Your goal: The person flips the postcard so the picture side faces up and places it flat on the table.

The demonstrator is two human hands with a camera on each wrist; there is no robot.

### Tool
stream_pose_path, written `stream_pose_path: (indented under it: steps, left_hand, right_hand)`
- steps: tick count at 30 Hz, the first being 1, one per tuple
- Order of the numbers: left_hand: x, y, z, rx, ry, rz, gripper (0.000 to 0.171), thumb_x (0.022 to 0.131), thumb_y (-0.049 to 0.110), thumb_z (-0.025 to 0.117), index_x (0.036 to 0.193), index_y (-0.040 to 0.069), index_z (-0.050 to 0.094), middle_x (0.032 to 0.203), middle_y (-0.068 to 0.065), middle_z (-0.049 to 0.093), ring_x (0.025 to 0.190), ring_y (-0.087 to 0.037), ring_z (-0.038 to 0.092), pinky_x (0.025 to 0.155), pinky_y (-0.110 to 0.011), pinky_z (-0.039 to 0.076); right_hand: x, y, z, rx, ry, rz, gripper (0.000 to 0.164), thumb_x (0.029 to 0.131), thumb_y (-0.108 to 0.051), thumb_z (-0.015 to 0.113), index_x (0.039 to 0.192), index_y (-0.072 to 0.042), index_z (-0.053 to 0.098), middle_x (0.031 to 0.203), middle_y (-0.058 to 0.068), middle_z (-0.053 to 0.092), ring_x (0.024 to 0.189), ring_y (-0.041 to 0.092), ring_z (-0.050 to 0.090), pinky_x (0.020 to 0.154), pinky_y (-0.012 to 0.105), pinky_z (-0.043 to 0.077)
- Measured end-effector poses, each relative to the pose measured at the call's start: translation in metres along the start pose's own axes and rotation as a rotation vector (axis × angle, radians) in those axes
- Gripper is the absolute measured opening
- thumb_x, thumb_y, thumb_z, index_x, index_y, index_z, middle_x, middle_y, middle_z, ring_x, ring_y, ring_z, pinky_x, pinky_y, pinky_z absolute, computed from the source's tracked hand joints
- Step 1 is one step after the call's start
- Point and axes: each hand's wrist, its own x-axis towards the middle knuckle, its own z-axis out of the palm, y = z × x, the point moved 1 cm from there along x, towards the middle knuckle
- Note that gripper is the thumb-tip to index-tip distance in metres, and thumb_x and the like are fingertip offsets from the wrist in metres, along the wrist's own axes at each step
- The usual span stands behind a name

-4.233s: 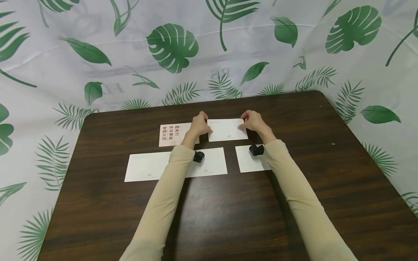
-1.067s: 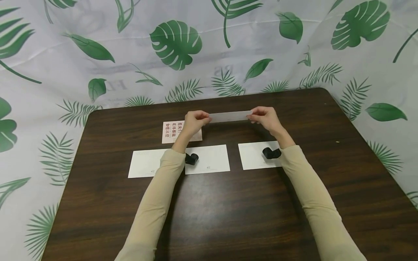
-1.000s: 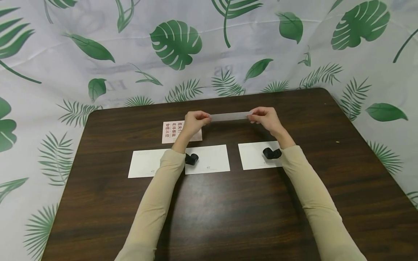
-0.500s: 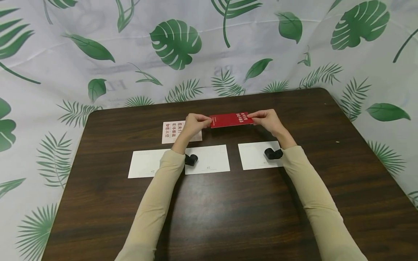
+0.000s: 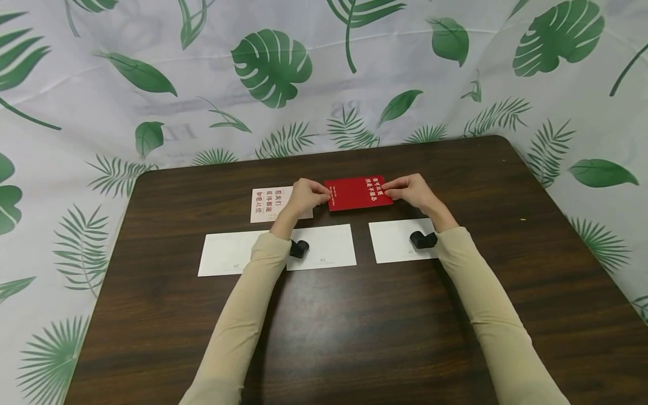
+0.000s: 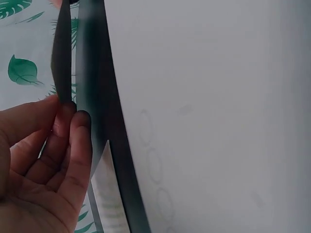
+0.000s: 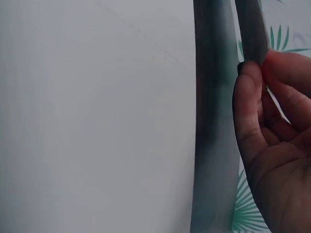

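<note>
A red card (image 5: 351,193) with white lettering lies between my two hands in the head view, red face up and close over the table. My left hand (image 5: 305,198) pinches its left edge between thumb and fingers. At the opposite edge, my right hand (image 5: 412,193) pinches it the same way. The left wrist view has the card (image 6: 62,53) nearly edge-on between the fingertips. In the right wrist view, the card's edge (image 7: 252,34) rises from the pinching fingers. Partly behind the left hand is a white card with red lettering (image 5: 260,205).
Nearer on the dark wooden table (image 5: 354,326) lie white cards: one at the left (image 5: 225,256), one in the middle (image 5: 329,247) and one at the right (image 5: 390,242). The forearms pass over them. A leaf-printed cloth (image 5: 324,73) hangs behind the table.
Earlier, the card between the hands lay white side up on the table. It was lifted, seen edge-on, then turned over to red. Since half a second ago it has tilted flatter and come lower.
</note>
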Motion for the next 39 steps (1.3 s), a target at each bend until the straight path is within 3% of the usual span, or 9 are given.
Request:
stream_pose_path:
  steps: [12,23,33,39]
  left_hand:
    - [0.005,0.012,0.005,0.133,-0.013,-0.029,0.008,0.081,0.003,0.068,0.082,-0.003,0.074,0.079,-0.014,0.07,0.058,-0.013,0.058,0.057,-0.023,0.047]
    - [0.009,0.019,0.01,0.249,0.01,-0.091,0.011,0.081,0.006,0.067,0.077,-0.001,0.073,0.077,-0.012,0.07,0.067,-0.018,0.056,0.059,-0.027,0.045]
    - [0.01,0.023,0.014,0.312,0.021,-0.177,0.019,0.083,0.008,0.062,0.068,0.0,0.07,0.071,-0.009,0.069,0.058,-0.017,0.053,0.051,-0.024,0.041]
    - [0.011,0.023,0.016,0.335,0.036,-0.192,0.017,0.082,0.009,0.064,0.068,0.002,0.07,0.072,-0.008,0.068,0.063,-0.02,0.057,0.055,-0.027,0.045]
  right_hand:
    - [0.005,0.001,0.005,-0.104,0.001,0.031,0.023,0.087,-0.008,0.065,0.108,0.001,0.069,0.112,0.019,0.062,0.087,0.023,0.059,0.078,0.033,0.05]
    - [0.005,-0.011,0.008,-0.244,0.026,0.008,0.021,0.085,-0.004,0.066,0.105,0.001,0.07,0.101,0.02,0.066,0.074,0.018,0.06,0.064,0.025,0.049]
    - [0.004,-0.02,0.012,-0.347,0.023,0.02,0.019,0.086,-0.003,0.064,0.103,0.001,0.07,0.096,0.018,0.067,0.068,0.019,0.056,0.059,0.026,0.046]
    - [0.002,-0.024,0.014,-0.372,0.016,0.041,0.017,0.084,-0.003,0.065,0.101,0.002,0.069,0.088,0.015,0.066,0.065,0.019,0.054,0.057,0.027,0.044]
